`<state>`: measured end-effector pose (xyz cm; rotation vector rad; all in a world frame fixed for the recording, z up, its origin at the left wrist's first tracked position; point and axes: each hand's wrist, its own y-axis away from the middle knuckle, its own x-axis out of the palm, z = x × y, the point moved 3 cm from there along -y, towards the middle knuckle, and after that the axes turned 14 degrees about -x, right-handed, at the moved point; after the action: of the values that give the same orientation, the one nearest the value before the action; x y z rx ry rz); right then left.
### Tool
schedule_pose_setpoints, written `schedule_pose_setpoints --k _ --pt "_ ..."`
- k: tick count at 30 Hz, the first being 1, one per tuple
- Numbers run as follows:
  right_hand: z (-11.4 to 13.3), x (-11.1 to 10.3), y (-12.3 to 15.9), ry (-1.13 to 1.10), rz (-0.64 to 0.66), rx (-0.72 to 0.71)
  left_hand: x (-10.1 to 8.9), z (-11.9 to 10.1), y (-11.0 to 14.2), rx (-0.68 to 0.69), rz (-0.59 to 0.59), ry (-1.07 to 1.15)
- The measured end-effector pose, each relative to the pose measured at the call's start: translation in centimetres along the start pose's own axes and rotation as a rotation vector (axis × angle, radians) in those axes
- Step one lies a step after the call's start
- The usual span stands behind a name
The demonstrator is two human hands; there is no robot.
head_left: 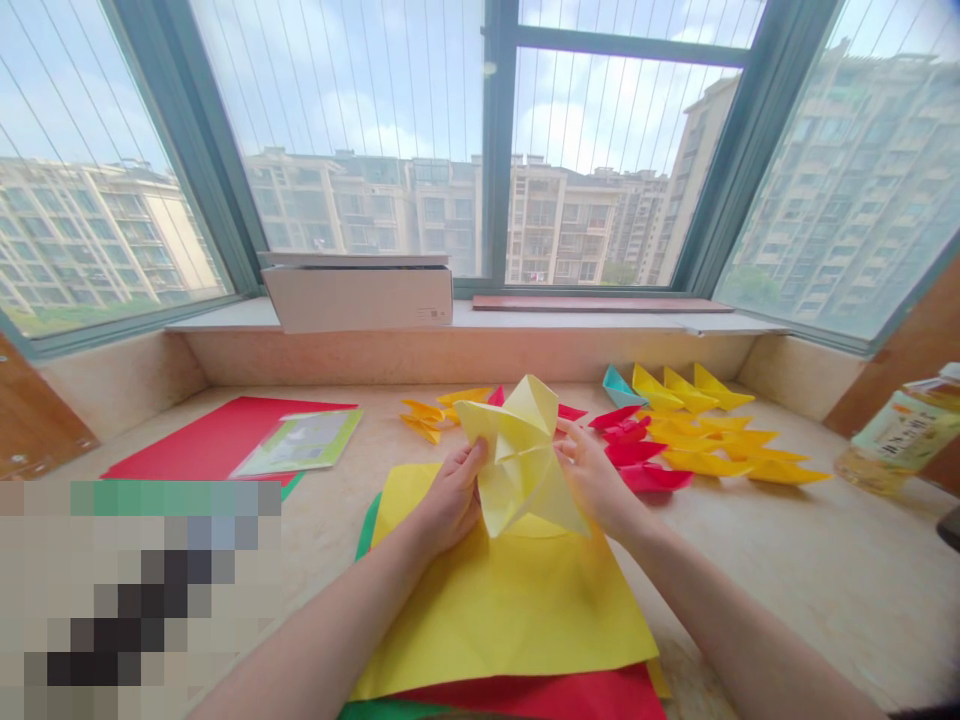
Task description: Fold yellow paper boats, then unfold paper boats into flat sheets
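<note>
A pale yellow sheet of paper (525,455), folded into a star-like shape with several points, is held up between both hands. My left hand (456,490) grips its left side, the thumb pressed on the front face. At the right edge, my right hand (589,470) pinches the paper, its fingers partly behind it. Beneath the hands lies a stack of coloured sheets, with a yellow sheet (510,610) on top. Red (540,692) and green sheets stick out from under it.
Folded yellow paper boats (709,460), red ones (649,480) and a blue one (621,388) stand at the right. Orange-yellow folded pieces (424,415) lie behind my hands. Red sheets (202,435) and a clear packet (304,440) lie left. A bottle (904,430) stands far right; a white box (360,297) sits on the sill.
</note>
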<state>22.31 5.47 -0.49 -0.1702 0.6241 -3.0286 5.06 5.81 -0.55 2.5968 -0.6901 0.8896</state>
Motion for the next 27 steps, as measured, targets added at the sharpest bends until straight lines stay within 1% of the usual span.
schedule_pose_setpoints --k 2,5,8,10,12,17,19,23,27 --pt "0.1 -0.4 -0.2 0.054 -0.012 -0.03 0.0 -0.1 -0.1 0.022 -0.006 0.001" --pt "0.3 -1.3 -0.6 0.187 -0.059 -0.113 -0.2 -0.2 -0.5 0.07 -0.031 -0.018" --pt "0.6 -1.9 -0.9 0.276 -0.093 -0.179 -0.2 -0.3 -0.8 0.088 -0.049 -0.05" --pt "0.7 -1.8 -0.9 0.255 -0.093 -0.177 0.0 -0.3 -0.7 0.096 -0.048 -0.057" --pt "0.6 -1.4 -0.8 0.193 -0.074 -0.14 0.3 -0.3 -0.5 0.095 -0.041 -0.051" --pt "0.2 -0.7 -0.6 0.108 0.011 -0.06 0.8 -0.1 -0.2 0.055 -0.001 -0.027" --pt "0.2 -0.8 -0.7 0.108 0.003 -0.074 0.7 -0.2 -0.2 0.072 0.0 -0.026" --pt "0.9 -1.8 -1.2 0.21 -0.073 -0.167 0.5 -0.4 -0.6 0.136 -0.028 -0.062" --pt "1.4 -2.4 -1.5 0.295 -0.09 -0.205 0.4 -0.4 -0.9 0.158 -0.041 -0.074"
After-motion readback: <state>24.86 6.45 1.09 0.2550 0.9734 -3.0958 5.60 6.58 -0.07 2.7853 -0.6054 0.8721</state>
